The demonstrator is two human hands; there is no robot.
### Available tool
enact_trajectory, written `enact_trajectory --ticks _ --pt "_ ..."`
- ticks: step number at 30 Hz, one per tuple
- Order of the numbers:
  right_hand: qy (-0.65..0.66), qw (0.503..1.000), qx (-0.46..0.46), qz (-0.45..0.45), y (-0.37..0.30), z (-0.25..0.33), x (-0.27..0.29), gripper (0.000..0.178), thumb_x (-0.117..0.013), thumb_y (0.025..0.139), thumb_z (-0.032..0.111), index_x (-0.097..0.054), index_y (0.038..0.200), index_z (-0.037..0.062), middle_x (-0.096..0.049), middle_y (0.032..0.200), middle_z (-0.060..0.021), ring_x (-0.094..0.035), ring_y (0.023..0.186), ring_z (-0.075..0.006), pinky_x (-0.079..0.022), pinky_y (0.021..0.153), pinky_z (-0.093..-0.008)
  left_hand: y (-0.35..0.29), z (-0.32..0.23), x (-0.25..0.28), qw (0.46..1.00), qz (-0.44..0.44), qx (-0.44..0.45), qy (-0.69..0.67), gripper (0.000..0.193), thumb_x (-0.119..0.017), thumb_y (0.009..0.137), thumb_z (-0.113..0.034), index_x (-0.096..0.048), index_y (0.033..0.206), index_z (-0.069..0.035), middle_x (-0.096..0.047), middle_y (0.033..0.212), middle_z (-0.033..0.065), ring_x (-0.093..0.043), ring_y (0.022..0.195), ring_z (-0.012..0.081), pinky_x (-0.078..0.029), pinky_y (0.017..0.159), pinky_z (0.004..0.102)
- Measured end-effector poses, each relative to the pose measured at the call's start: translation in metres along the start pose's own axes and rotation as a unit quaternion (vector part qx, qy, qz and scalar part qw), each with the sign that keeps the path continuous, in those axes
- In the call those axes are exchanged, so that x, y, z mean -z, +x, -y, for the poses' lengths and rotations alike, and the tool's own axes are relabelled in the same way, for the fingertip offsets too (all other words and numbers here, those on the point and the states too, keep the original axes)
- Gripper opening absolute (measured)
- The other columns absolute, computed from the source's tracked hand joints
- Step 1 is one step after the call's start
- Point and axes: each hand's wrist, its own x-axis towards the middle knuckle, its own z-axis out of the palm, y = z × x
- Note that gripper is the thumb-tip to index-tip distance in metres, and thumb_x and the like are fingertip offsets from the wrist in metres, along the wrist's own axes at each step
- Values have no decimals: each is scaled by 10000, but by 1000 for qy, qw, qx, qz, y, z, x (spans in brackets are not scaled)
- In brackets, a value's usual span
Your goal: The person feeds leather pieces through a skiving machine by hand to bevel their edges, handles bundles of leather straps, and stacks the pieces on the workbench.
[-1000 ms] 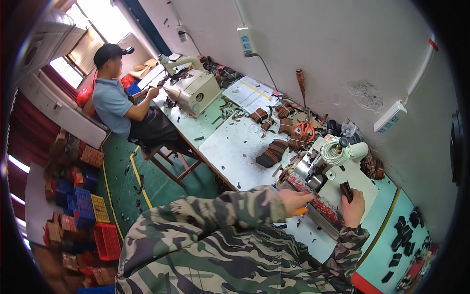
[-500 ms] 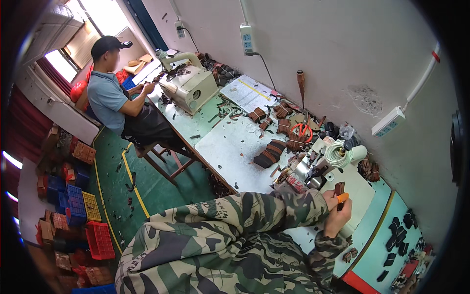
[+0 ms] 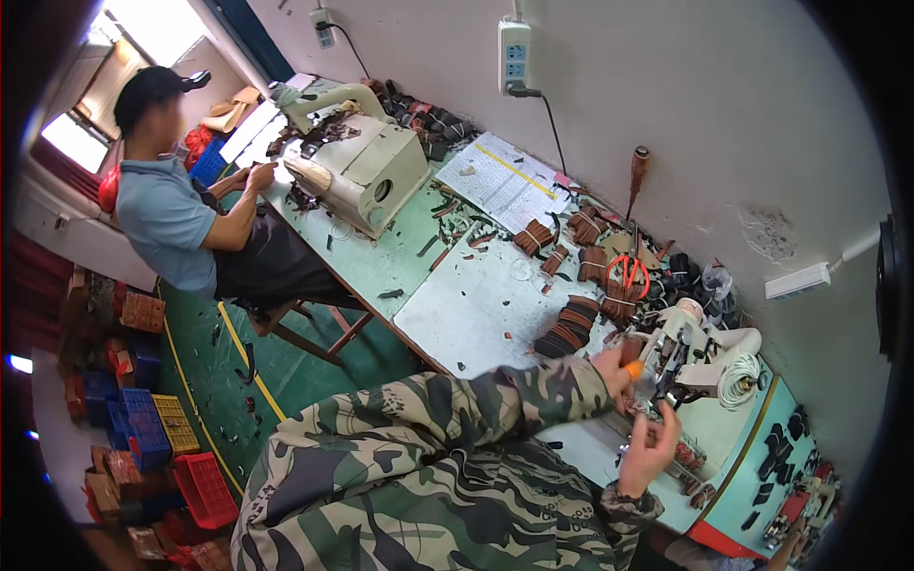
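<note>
My left hand (image 3: 614, 374), with an orange finger cover (image 3: 636, 369) on it, is at the near left side of a white bench machine (image 3: 700, 347). Its fingers are closed, and a brown strip (image 3: 630, 350) shows at them, partly hidden. Just nearer to me, my right hand (image 3: 649, 447) is raised with its fingers curved and apart, and nothing shows in it. Its fingertips are close to the dark metal working part of the machine. A coil of pale cord (image 3: 735, 383) hangs on the machine's right side.
Brown strip bundles (image 3: 569, 325), red-handled pliers (image 3: 629, 274) and a screwdriver (image 3: 638, 181) are beyond the machine. At the left, a co-worker (image 3: 171, 209) sits by another machine (image 3: 367, 171). Dark pieces (image 3: 776, 457) lie at right; crates (image 3: 205, 490) stand on the floor.
My hands, together on a brown strip before, have come apart. The left moved left to the machine; the right dropped lower and opened. The view has shifted, with the machine now seen turned.
</note>
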Motion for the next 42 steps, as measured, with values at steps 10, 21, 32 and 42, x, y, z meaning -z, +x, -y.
enact_trajectory --ticks 10,21,32,42 --pt "37 949 -311 28 -30 -161 42 407 -665 786 216 -561 1082 -42 -642 813 -83 -571 547 -126 -404 435 -229 100 58 85 937 19 41 346 401 -598 746 -107 -515 1130 -28 -640 751 129 -654 553 216 -544 529 347" --pt "130 920 -357 96 -16 -191 43 205 -661 768 148 -598 868 -19 -554 610 -31 -493 467 -101 -399 416 -252 134 48 30 971 -54 116 201 344 -458 903 -168 -459 1224 -42 -623 986 147 -678 667 258 -526 476 315" --pt "-17 937 -282 206 -18 -190 68 223 -683 769 176 -624 865 -17 -631 675 -86 -604 544 -164 -455 472 -285 125 39 30 941 -98 43 322 303 -561 866 -162 -539 1112 14 -631 926 142 -659 627 223 -523 444 301" --pt "-362 879 264 164 40 -60 49 408 -581 751 137 -558 1140 17 -497 1253 -158 -620 707 -214 -506 544 -305 173 -6 -83 754 114 -269 589 353 -646 801 -239 -592 1105 -68 -653 962 132 -650 865 229 -501 761 352"
